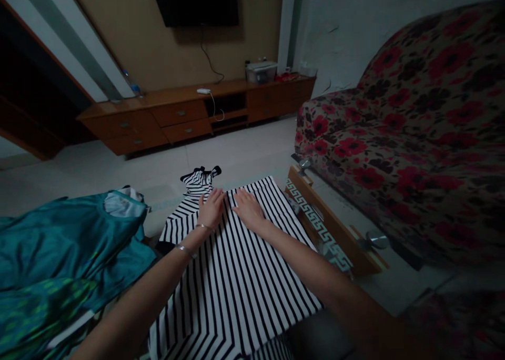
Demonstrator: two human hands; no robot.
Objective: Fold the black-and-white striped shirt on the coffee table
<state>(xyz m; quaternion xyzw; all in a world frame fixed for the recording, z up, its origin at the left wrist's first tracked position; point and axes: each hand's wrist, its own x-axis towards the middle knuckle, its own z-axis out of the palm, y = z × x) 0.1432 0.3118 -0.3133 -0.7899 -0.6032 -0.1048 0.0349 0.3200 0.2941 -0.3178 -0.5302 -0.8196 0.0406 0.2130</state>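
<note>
The left hand (212, 208) and right hand (248, 208) are resting flat and unclenched on the striped top (236, 276), gripping nothing. The top is lying across the bench (317, 226), beside the green clothes (79, 239). Smoothing well is probably calling for light, level palms, sweeping outward without dragging the bunched far end (197, 183).

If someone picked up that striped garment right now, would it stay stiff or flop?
The striped garment would probably flop, since its far-left part already lies in loose folds. It looks like thin cloth spread flat, so it is perhaps light for its size. Pushed by the left hand or right hand resting on it, it might wrinkle.
</note>
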